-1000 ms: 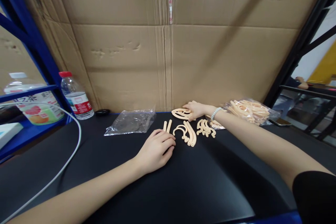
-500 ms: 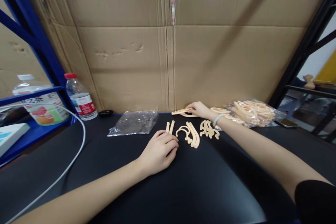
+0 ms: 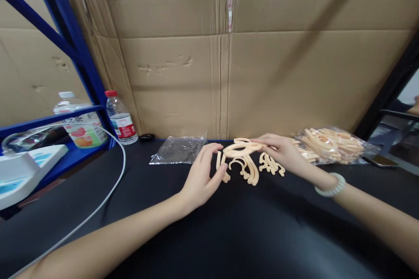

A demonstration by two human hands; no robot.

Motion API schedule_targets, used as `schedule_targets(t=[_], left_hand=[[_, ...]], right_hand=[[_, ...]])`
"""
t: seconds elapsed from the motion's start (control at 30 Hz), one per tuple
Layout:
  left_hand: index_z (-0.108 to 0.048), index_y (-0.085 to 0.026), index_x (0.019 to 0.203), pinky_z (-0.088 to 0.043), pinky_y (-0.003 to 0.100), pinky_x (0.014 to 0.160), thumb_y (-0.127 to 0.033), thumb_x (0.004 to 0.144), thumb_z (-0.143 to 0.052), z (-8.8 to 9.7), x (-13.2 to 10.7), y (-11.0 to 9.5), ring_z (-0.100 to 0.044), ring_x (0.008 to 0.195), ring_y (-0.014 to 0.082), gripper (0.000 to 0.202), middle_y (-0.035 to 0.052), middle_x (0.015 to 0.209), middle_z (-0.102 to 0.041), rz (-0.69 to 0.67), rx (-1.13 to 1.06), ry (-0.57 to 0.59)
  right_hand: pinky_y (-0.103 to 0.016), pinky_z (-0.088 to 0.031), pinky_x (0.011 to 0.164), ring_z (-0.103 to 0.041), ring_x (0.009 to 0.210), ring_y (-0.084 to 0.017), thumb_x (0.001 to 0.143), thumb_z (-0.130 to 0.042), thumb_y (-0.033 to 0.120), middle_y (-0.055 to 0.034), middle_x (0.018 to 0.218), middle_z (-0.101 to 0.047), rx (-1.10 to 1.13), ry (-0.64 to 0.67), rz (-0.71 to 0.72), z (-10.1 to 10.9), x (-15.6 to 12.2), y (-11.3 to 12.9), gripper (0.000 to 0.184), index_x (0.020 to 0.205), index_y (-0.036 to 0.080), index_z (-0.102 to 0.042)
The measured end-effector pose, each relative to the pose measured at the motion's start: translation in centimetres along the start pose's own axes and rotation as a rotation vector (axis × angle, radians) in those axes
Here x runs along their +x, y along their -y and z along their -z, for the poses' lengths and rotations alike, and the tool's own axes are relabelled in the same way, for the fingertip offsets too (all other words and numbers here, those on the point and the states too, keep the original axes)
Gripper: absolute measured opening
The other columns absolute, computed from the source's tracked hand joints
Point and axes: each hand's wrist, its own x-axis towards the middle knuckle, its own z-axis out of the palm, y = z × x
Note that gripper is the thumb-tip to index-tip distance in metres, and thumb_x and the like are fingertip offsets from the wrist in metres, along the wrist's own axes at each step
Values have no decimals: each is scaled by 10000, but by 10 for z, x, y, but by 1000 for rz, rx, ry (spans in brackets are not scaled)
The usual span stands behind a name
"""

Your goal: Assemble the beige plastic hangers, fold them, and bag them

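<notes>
My right hand pinches the right end of a pale, wood-coloured oval piece with an open middle, raised above the table and slightly blurred. Close to its left end is my left hand, thumb and fingers apart, holding nothing; whether it touches the piece I cannot tell. Between and beyond the hands lie long curved strips, a hooked arc-shaped piece and several small wavy pieces. Straight strips are partly hidden by my left fingers. Behind the raised oval, another pale piece shows.
A clear plastic bag lies left of the pieces. At right, a filled bag of pale pieces sits beside a phone. A red-capped bottle, white cable and power strip are left. Cardboard stands behind.
My right hand has lifted the oval piece from the back of the table and brought it nearer. My left hand has risen and opened towards it. The view has shifted left.
</notes>
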Motion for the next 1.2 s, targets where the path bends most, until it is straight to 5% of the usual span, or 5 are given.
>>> schedule_targets(t=[0.23, 0.37, 0.5, 0.8, 1.2], left_hand=[[-466, -230, 1264, -513, 370, 919, -231, 817, -707, -5, -7, -28, -614, 1056, 226, 508, 82, 1231, -601, 18, -128, 252], [-592, -213, 1032, -519, 271, 739, -182, 760, -769, -9, -10, -28, -646, 813, 173, 326, 18, 954, -660, 28, -108, 314], [-611, -193, 907, -467, 235, 656, -141, 850, -652, -8, -9, -24, -623, 722, 149, 87, 5, 825, -647, -25, -58, 340], [-608, -193, 925, -426, 244, 631, -159, 889, -564, -6, -10, -25, -573, 676, 148, 65, 5, 781, -623, 12, -56, 243], [-507, -192, 826, -381, 232, 556, -302, 968, -453, 3, -5, -33, -452, 591, 117, 187, -20, 704, -498, 166, -220, 43]], right_hand=[[-302, -550, 787, -650, 967, -182, 935, -441, 88, -68, 1062, -666, -39, -72, 333, -11, -50, 54, 439, 1248, 330, -631], [-283, -557, 791, -648, 980, -175, 929, -450, 55, -71, 1078, -652, -22, -66, 364, -23, -62, 59, 483, 1302, 331, -582], [-296, -569, 787, -664, 934, -185, 935, -488, 109, -62, 1046, -667, 59, -65, 289, -30, -65, 55, 398, 1251, 316, -612], [-303, -553, 646, -664, 731, -201, 918, -582, 313, -42, 850, -696, 202, 21, -10, -32, -63, 56, 121, 969, 273, -684], [-317, -497, 645, -645, 748, -208, 916, -546, 457, -38, 813, -691, 352, 106, -239, -31, -60, 44, 250, 833, 256, -669]])
